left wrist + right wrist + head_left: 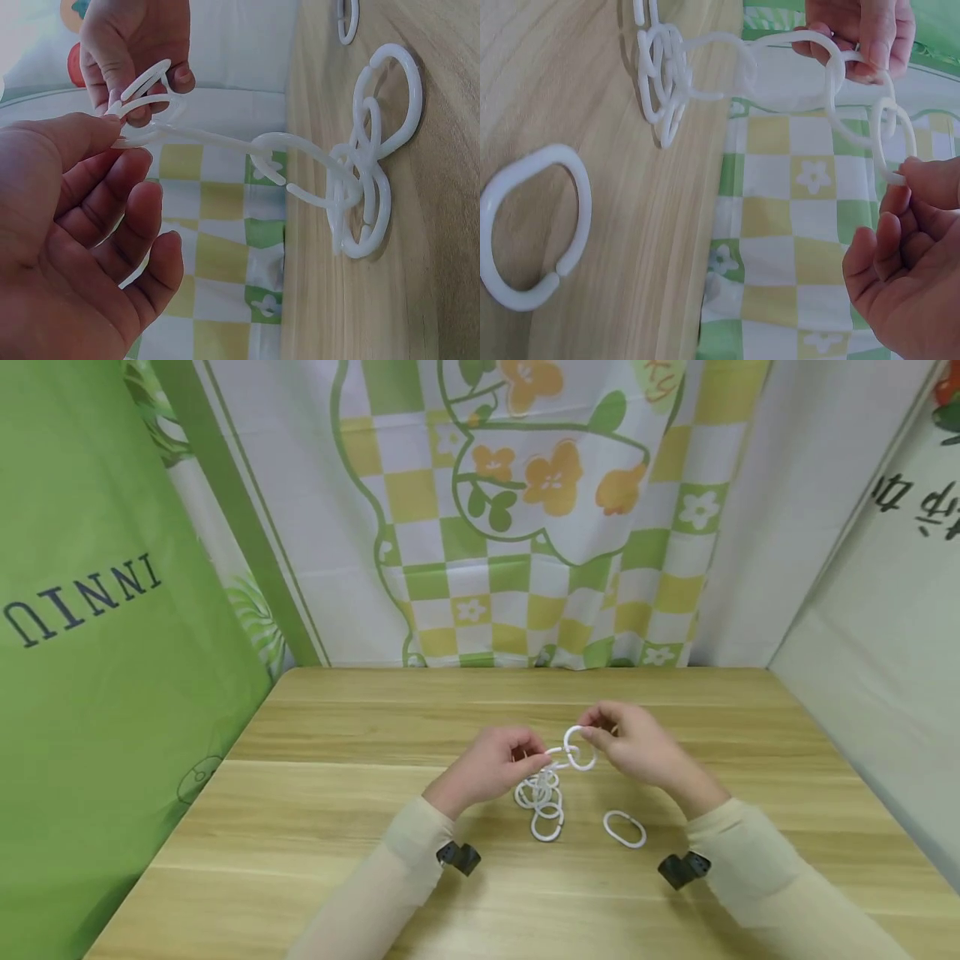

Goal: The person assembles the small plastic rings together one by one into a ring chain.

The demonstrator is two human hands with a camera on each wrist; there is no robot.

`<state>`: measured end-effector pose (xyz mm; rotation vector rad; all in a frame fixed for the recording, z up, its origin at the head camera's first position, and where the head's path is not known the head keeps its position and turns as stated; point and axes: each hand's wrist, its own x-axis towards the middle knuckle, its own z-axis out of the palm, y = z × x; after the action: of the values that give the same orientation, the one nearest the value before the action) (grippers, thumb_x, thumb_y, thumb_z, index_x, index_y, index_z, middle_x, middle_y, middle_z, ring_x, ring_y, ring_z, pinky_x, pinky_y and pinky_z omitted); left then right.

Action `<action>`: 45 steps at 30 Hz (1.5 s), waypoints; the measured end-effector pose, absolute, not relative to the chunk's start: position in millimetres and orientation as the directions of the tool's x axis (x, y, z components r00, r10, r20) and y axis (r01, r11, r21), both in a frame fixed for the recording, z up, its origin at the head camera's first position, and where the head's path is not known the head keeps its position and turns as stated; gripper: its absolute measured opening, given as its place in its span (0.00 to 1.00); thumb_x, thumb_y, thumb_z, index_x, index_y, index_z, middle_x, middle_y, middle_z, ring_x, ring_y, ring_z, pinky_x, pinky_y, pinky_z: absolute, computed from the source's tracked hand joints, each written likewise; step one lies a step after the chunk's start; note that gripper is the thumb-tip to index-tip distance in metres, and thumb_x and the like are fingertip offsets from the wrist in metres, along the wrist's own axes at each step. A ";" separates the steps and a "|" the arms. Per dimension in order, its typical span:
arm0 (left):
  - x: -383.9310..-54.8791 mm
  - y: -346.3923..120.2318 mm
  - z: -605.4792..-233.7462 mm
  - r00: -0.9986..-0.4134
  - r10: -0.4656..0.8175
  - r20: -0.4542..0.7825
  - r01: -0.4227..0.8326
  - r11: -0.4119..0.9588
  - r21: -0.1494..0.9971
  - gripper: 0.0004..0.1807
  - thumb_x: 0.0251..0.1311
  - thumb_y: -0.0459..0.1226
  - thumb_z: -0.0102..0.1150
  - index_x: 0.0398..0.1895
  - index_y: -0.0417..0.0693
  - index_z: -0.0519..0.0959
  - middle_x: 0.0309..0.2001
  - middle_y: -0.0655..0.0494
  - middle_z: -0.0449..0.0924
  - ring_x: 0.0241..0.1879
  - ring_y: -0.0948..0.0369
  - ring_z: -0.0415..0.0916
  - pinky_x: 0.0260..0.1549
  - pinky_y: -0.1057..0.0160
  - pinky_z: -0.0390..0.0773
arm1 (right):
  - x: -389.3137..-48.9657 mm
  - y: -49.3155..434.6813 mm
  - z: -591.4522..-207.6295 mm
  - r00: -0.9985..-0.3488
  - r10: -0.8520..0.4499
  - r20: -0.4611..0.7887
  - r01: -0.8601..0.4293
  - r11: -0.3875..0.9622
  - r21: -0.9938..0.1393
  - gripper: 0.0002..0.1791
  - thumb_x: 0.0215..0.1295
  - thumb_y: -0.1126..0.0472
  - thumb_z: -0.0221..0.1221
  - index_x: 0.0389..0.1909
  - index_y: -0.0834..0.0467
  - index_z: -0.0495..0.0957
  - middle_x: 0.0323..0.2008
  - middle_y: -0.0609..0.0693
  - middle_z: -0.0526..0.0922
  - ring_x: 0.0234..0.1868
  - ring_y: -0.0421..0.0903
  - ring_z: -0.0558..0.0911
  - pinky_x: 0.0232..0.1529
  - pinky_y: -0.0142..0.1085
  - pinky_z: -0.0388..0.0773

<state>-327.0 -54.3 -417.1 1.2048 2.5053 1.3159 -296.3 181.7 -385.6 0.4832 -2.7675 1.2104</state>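
Several white plastic shower curtain rings, each with a small gap, are linked into a chain (548, 838) that lies partly heaped on the table. My left hand (497, 766) pinches a ring (889, 84) near the raised end of the chain between thumb and index finger. Opposite it, my right hand (639, 748) pinches the end ring (877, 146) by its edge, thumb against fingertip. These two rings hang linked together above the table. A single loose ring (609, 828) lies flat below the right hand, apart from the chain, its gap visible in the right wrist view.
The wooden table (337, 860) reaches back to a checked, flowered curtain (517, 577). A green cloth (112, 710) hangs along the left side and a pale cloth (870, 610) along the right. Small black cameras (459, 857) are strapped at both wrists.
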 end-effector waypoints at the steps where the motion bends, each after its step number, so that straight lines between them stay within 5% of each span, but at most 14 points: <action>1: -326.3 -53.3 -417.6 -0.688 0.668 0.284 0.615 0.328 0.717 0.05 0.66 0.38 0.61 0.33 0.48 0.82 0.27 0.63 0.77 0.27 0.58 0.74 0.24 0.69 0.72 | -295.4 180.4 -385.4 -0.947 -0.245 0.207 -0.318 0.636 -0.703 0.05 0.69 0.62 0.60 0.39 0.61 0.79 0.29 0.53 0.79 0.27 0.45 0.73 0.24 0.35 0.71; 18: -319.4 -47.9 -414.4 -0.656 0.693 0.298 0.639 0.299 0.709 0.05 0.66 0.40 0.62 0.32 0.51 0.82 0.26 0.65 0.77 0.25 0.60 0.73 0.24 0.69 0.73 | -289.5 174.9 -392.2 -0.950 -0.170 0.263 -0.310 0.623 -0.718 0.05 0.68 0.62 0.60 0.39 0.59 0.79 0.28 0.49 0.78 0.28 0.45 0.73 0.26 0.36 0.71; 26: -319.3 -48.0 -415.2 -0.724 0.635 0.270 0.566 0.323 0.759 0.08 0.67 0.45 0.61 0.35 0.52 0.83 0.28 0.65 0.79 0.26 0.64 0.74 0.26 0.67 0.74 | -284.1 171.8 -388.5 -0.957 -0.107 0.268 -0.281 0.558 -0.781 0.06 0.69 0.60 0.60 0.40 0.60 0.78 0.31 0.51 0.80 0.31 0.48 0.76 0.29 0.36 0.74; 35: -321.1 -51.0 -416.7 -0.746 0.587 0.314 0.558 0.296 0.775 0.05 0.66 0.40 0.61 0.34 0.48 0.82 0.26 0.62 0.77 0.25 0.65 0.70 0.24 0.67 0.72 | -278.2 176.4 -393.4 -0.960 -0.135 0.246 -0.280 0.513 -0.811 0.08 0.67 0.60 0.63 0.39 0.60 0.79 0.32 0.51 0.82 0.30 0.46 0.76 0.26 0.34 0.72; 45: -323.4 -52.2 -414.8 -0.731 0.592 0.338 0.580 0.280 0.765 0.05 0.66 0.39 0.62 0.35 0.47 0.82 0.27 0.61 0.77 0.26 0.61 0.72 0.25 0.67 0.72 | -262.6 229.8 -422.2 -0.942 -0.321 -0.094 -0.232 0.828 -0.510 0.07 0.60 0.57 0.66 0.28 0.53 0.78 0.24 0.42 0.76 0.26 0.40 0.74 0.29 0.37 0.71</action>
<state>-323.4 -52.2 -414.8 1.1464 2.5027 1.4870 -262.6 229.8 -422.2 0.4836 -3.1715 0.8474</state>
